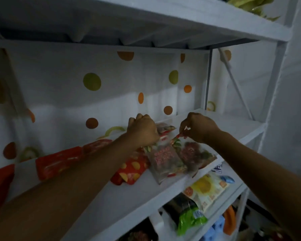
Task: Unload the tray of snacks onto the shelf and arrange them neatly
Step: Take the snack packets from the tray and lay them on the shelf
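Clear packet (165, 159): lay flat near the front edge of the middle shelf board (129, 202), its red print facing up and its top end under the left hand.
Dark-filled packet (195, 153): lay just beside the clear packet on its right, overlapping it, with one corner reaching the board's front edge.
Rear packet (164, 126): lay further back on the same board, between the two hands, and was partly hidden.
Left hand (142, 131): fingers were curled tight over the top end of the clear packet and gripped it; the fingertips were hidden behind the knuckles.
Right hand (198, 127): thumb and fingers were pinched together on the red top edge of the dark-filled packet.
Spotted red packet (131, 169): lay flat, touching the clear packet's left side.
Row of red packets (59, 162): ran leftward along the back of the board, partly behind the left forearm.
Backing sheet (111, 75): was white with orange, green and brown spots.
Lower shelf: held a yellow packet (208, 190) and a dark bottle with a green label (186, 213).
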